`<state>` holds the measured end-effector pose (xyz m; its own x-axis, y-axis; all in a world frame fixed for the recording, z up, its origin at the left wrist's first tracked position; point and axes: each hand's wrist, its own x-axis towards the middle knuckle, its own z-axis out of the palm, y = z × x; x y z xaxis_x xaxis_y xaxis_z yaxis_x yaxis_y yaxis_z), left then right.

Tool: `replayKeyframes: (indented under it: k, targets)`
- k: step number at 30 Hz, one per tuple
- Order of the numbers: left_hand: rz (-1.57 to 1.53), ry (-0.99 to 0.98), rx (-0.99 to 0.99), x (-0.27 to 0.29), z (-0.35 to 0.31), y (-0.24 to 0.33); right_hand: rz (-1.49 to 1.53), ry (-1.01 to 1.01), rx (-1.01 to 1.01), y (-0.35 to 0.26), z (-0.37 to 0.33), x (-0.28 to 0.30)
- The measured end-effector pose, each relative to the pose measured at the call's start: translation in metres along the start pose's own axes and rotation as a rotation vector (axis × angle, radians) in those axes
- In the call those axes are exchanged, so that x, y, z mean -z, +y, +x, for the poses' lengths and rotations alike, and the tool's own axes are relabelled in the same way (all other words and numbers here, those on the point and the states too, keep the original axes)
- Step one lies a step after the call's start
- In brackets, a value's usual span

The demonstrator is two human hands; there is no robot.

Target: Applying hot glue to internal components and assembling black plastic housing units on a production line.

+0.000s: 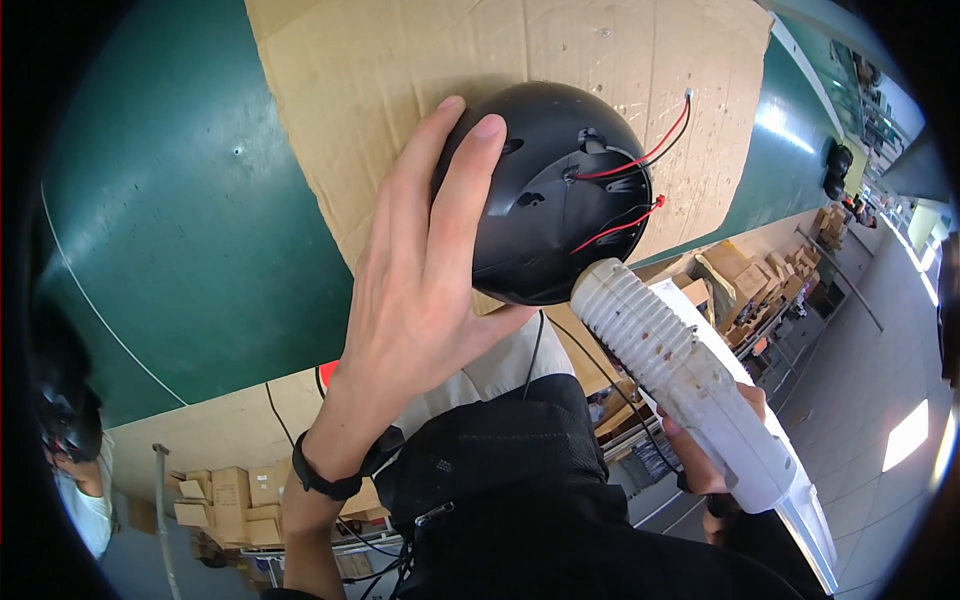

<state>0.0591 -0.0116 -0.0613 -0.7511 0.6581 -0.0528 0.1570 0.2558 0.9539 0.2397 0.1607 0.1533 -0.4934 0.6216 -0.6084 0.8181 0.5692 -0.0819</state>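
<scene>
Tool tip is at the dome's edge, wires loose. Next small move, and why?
Probably ease the white tool in the right hand up along the black dome toward the openings where the red and black wires come out. Its tip sits at the lower rim, short of them, while the left hand already braces the dome over the cardboard sheet.

- Bright, even daylight; colours read clearly.
- A pale glare streak lies on the green table (200,250) near its far right edge, and bright patches shine on the floor (905,435) at right.
- The black dome (545,200) shows soft sheen, with a faint shadow on the cardboard sheet (380,100) beside it.
- Fisheye bending curves straight edges; the corners are black.
- The centre is sharp; the rim is soft.
</scene>
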Motion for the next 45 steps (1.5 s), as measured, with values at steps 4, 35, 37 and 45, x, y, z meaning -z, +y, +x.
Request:
replayKeyframes:
  k: [4,35,37,45]
  targets:
    - [0.004,0.019,-0.006,0.001,-0.002,-0.002,-0.117,-0.066,0.158,0.0,0.006,0.004]
    - [-0.03,0.041,-0.01,-0.002,-0.002,-0.003,-0.254,-0.362,0.109,-0.01,0.029,0.014]
    - [-0.033,0.046,-0.007,-0.003,-0.002,-0.004,-0.27,-0.291,0.142,-0.014,0.027,0.013]
    - [0.026,0.028,0.0,0.001,-0.01,-0.007,-0.281,-0.115,0.432,-0.015,0.03,-0.001]
